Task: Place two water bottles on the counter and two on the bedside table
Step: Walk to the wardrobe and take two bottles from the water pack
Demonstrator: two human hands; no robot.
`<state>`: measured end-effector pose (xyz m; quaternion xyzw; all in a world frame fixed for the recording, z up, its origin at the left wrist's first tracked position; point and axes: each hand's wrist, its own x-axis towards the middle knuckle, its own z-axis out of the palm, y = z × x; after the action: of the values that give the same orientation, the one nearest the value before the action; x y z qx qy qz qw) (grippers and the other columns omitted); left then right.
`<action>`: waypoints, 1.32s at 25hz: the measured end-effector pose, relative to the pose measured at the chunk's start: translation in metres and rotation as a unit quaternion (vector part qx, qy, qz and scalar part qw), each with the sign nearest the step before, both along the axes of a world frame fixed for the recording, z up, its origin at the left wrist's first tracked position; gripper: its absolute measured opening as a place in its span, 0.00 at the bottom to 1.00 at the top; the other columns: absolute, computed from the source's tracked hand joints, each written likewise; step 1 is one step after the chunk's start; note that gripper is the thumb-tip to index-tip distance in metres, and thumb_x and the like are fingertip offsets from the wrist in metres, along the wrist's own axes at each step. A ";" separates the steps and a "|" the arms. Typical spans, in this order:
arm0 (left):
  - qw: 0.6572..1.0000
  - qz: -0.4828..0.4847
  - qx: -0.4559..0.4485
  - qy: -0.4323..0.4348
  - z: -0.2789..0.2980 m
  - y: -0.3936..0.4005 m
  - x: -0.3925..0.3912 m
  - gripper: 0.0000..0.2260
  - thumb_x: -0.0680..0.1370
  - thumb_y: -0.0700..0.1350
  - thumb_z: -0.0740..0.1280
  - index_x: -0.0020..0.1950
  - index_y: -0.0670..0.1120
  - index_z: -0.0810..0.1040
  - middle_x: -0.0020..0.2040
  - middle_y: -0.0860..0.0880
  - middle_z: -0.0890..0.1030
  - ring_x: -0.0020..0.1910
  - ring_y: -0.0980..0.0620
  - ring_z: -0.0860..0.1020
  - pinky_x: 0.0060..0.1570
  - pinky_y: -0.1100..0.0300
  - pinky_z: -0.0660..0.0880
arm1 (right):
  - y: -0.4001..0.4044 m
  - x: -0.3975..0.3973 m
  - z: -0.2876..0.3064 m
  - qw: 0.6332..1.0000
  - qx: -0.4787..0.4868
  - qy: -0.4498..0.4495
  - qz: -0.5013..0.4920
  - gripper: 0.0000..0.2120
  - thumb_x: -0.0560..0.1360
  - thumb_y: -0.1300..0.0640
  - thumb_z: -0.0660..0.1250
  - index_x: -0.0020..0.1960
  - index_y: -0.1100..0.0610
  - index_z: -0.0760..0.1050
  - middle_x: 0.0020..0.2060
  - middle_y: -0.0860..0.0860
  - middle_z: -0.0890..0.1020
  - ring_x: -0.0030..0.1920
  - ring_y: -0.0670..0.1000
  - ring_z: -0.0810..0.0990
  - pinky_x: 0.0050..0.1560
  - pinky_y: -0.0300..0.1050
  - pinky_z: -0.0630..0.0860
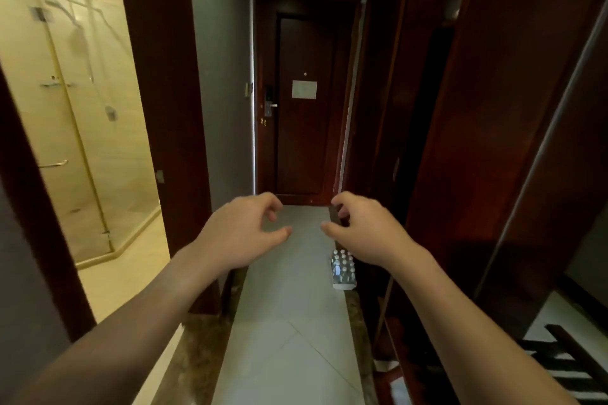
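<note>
Narrow hotel-room hallway: grey tiled floor (289, 322) runs forward to a dark wooden entry door (302, 128) at the far end.

From my remote station I read the hands as follows. Left hand (243, 230) is raised at mid-frame, palm down, fingers curled and spread apart from the thumb; it holds nothing. Right hand (365, 230) mirrors it just beside, also loosely curled and empty. The two thumbs point toward each other with a clear gap between them. Both forearms are bare and extend from the lower corners of the view.

Directly below the right wrist, a pack of water bottles (343, 270) stands on the floor against the right-hand wall, near the base of the dark wood wardrobe panelling (493, 141). I see white caps in rows; I cannot tell the exact number. Neither hand touches the pack; both are held above and apart from it.

On the entry door I note a pale notice sheet (304, 89) and a metal handle with lock plate (270, 105) on its left edge. On the left, an open doorway shows a bathroom with a glass shower enclosure (75, 128) in gold-coloured framing.
</note>
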<state>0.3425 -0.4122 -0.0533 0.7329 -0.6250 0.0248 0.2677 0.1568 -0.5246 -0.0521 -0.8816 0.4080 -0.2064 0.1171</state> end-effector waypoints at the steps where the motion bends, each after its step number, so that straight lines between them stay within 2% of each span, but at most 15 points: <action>1: 1.000 -0.006 -0.003 -0.003 0.004 -0.028 0.010 0.19 0.75 0.60 0.69 0.61 0.53 0.76 0.49 0.59 0.78 0.49 0.57 0.79 0.51 0.54 0.79 | -0.030 0.012 0.003 1.000 -0.005 -0.005 0.002 0.28 0.76 0.40 0.66 0.71 0.50 0.69 0.62 0.51 0.79 0.59 0.53 0.79 0.57 0.53 0.78; 5: 1.000 -0.004 0.001 0.003 0.027 -0.136 0.058 0.18 0.76 0.56 0.69 0.63 0.51 0.75 0.51 0.57 0.78 0.50 0.57 0.79 0.51 0.58 0.78 | -0.141 0.061 0.024 1.000 0.005 -0.023 0.015 0.28 0.76 0.41 0.67 0.73 0.49 0.67 0.64 0.49 0.78 0.60 0.50 0.78 0.56 0.48 0.78; 11: 1.000 0.001 0.005 0.026 0.027 -0.273 0.134 0.18 0.76 0.56 0.68 0.64 0.53 0.74 0.53 0.57 0.79 0.53 0.58 0.78 0.54 0.58 0.77 | -0.275 0.133 0.028 1.000 0.006 -0.020 0.016 0.28 0.77 0.41 0.66 0.73 0.48 0.67 0.63 0.48 0.78 0.60 0.49 0.78 0.56 0.46 0.78; 17: 0.999 -0.015 -0.004 0.038 0.008 -0.427 0.222 0.16 0.75 0.57 0.69 0.60 0.53 0.76 0.46 0.57 0.79 0.46 0.58 0.78 0.48 0.56 0.77 | -0.413 0.217 0.019 1.000 -0.007 -0.014 -0.003 0.28 0.77 0.41 0.67 0.73 0.49 0.67 0.63 0.48 0.78 0.60 0.49 0.78 0.54 0.43 0.76; 22: 0.997 -0.042 -0.009 0.060 0.018 -0.560 0.290 0.19 0.74 0.56 0.71 0.62 0.52 0.76 0.51 0.56 0.79 0.49 0.55 0.78 0.51 0.56 0.77 | -0.529 0.280 0.037 0.999 -0.011 -0.016 -0.037 0.28 0.77 0.40 0.66 0.73 0.49 0.68 0.62 0.48 0.78 0.60 0.49 0.78 0.55 0.45 0.76; 27: 0.994 -0.096 -0.017 0.047 0.021 -0.680 0.320 0.21 0.74 0.56 0.71 0.64 0.50 0.76 0.52 0.55 0.79 0.50 0.57 0.77 0.49 0.60 0.76 | -0.629 0.314 0.032 0.997 0.002 -0.028 -0.072 0.28 0.77 0.41 0.66 0.73 0.49 0.68 0.62 0.48 0.78 0.60 0.49 0.78 0.52 0.41 0.73; 33: 0.992 -0.111 -0.012 0.050 -0.002 -0.812 0.339 0.19 0.74 0.56 0.72 0.62 0.50 0.78 0.48 0.55 0.80 0.45 0.56 0.78 0.45 0.60 0.76 | -0.759 0.331 0.005 0.995 0.017 -0.045 -0.083 0.28 0.77 0.41 0.67 0.73 0.49 0.68 0.63 0.48 0.79 0.60 0.49 0.78 0.51 0.41 0.72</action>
<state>0.6814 -1.2241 -0.0557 0.6562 -0.6878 -0.0346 0.3085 0.4877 -1.2833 -0.0472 -0.8322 0.4779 -0.2478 0.1327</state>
